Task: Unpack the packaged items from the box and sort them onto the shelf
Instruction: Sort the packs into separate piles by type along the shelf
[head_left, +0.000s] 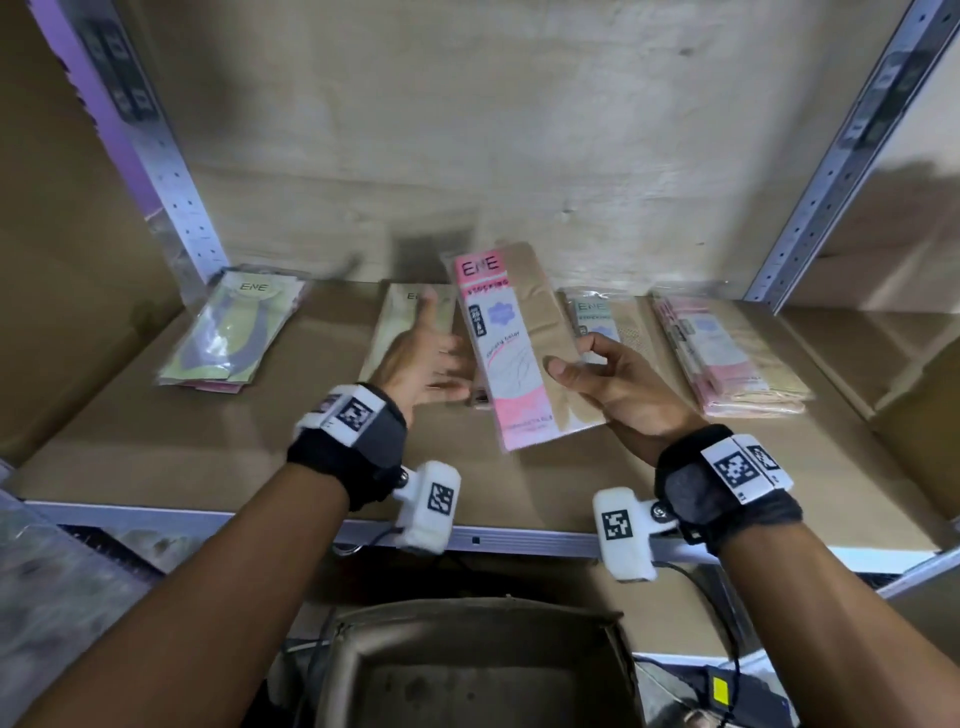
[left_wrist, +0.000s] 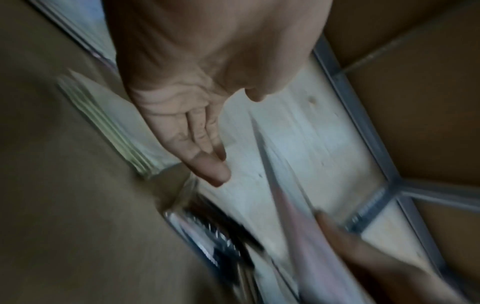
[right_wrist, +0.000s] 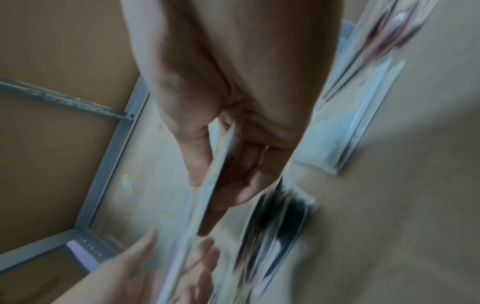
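I hold a pink-and-beige stocking pack (head_left: 511, 353) tilted up above the middle of the shelf (head_left: 156, 447). My right hand (head_left: 571, 358) grips its right edge, thumb on the front and fingers behind; the right wrist view shows the pack's thin edge (right_wrist: 207, 185) pinched in that hand (right_wrist: 213, 189). My left hand (head_left: 447, 353) is open, fingers straight, at the pack's left edge; contact is unclear. In the left wrist view the left hand's palm (left_wrist: 182, 123) is spread flat, apart from the blurred pack (left_wrist: 285, 195). The cardboard box (head_left: 343, 670) stands below the shelf.
Lying on the shelf are a green-yellow pack (head_left: 228, 332) at the left, a beige pack (head_left: 400, 312) behind my left hand, a pale blue pack (head_left: 597, 317) and a pink stack (head_left: 727, 364) at the right. Metal uprights (head_left: 171, 182) frame the bay.
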